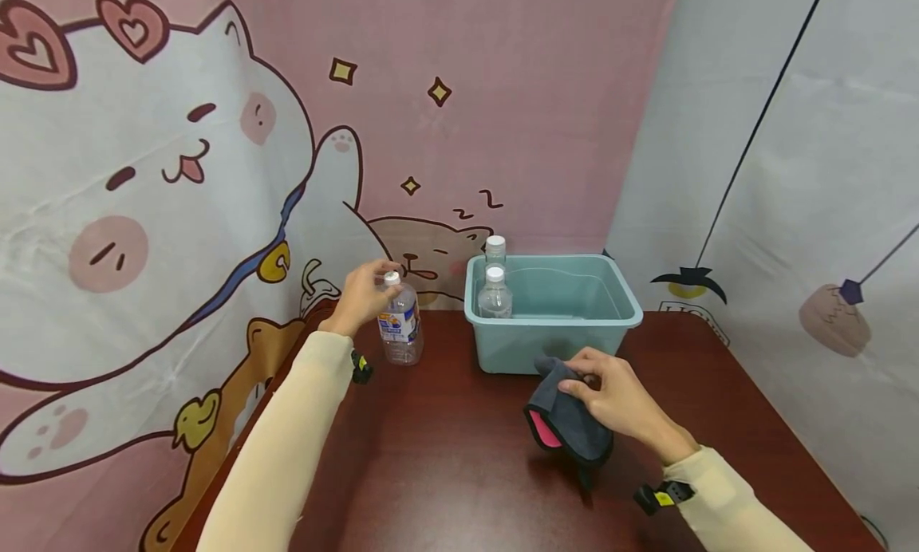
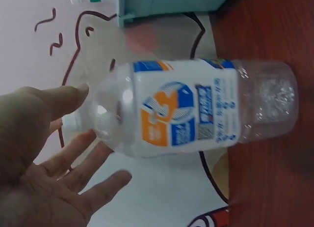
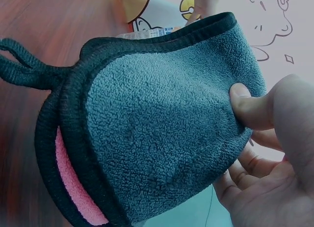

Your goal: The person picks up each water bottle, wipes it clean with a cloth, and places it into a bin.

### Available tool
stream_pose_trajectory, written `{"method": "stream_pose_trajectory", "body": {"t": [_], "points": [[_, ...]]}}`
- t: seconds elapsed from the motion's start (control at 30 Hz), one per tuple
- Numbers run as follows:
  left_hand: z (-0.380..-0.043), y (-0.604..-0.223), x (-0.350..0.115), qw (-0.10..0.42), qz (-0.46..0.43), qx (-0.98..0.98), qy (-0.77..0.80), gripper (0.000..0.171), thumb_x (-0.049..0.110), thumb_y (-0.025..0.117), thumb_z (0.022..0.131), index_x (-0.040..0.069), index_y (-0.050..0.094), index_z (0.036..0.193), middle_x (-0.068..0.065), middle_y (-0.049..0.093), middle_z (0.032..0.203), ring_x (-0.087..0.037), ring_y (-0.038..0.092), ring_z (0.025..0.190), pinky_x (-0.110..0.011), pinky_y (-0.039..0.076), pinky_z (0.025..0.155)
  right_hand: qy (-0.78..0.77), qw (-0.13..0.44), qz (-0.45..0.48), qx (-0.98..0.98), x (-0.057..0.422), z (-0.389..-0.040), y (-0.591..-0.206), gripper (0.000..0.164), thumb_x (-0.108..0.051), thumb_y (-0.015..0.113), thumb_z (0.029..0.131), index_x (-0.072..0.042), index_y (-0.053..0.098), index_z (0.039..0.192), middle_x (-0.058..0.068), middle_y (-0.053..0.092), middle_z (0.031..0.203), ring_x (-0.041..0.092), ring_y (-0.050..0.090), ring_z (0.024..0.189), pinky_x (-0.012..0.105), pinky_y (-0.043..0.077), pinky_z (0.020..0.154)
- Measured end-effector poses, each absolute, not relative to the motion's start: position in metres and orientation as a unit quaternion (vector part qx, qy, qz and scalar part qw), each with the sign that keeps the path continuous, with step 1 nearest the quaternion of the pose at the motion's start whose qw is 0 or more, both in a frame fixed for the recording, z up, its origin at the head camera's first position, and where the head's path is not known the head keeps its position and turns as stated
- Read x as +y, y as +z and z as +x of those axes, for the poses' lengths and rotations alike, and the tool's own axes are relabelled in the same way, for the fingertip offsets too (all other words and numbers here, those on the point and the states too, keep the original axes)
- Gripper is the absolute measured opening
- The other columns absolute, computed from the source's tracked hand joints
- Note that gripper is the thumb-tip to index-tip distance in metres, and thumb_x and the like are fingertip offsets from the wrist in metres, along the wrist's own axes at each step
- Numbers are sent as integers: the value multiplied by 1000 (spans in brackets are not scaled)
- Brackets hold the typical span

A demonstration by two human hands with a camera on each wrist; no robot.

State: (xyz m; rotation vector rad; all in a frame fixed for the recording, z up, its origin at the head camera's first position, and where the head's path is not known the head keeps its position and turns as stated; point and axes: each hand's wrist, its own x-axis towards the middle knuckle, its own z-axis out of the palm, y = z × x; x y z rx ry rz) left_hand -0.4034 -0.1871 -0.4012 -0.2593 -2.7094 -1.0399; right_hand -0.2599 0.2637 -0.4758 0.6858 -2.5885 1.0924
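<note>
A transparent plastic bottle (image 1: pixel 400 329) with a white cap and a blue, orange and white label (image 2: pixel 186 106) stands upright on the left of the table. My left hand (image 1: pixel 362 297) holds it at the cap and neck, thumb on one side and fingertips on the other; the lower fingers are spread off the bottle. Over the table's middle right, my right hand (image 1: pixel 610 388) pinches a folded dark grey cloth (image 3: pixel 162 128) between thumb and fingers. Black trim edges the cloth, pink lining (image 3: pixel 73 183) shows in its fold, and a black loop (image 3: pixel 29 72) hangs at one end.
A light teal plastic bin (image 1: pixel 549 348) stands at the back of the dark red-brown table (image 1: pixel 445 472). Two white-capped bottles, a front one (image 1: pixel 495 298) and a rear one (image 1: pixel 495 253), stand in its left end. A cartoon-printed curtain (image 1: pixel 517 97) rises behind.
</note>
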Motion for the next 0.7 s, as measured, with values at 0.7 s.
{"method": "stream_pose_trajectory", "body": {"t": [0.7], "points": [[-382, -412, -197, 116, -126, -919, -356, 40, 26, 85, 110, 20, 76, 149, -17, 85, 128, -40, 81, 124, -58, 69, 99, 367, 125, 231, -892, 264, -257, -475, 20, -13, 89, 104, -16, 90, 124, -7, 74, 106, 6, 58, 88, 23, 49, 73]]}}
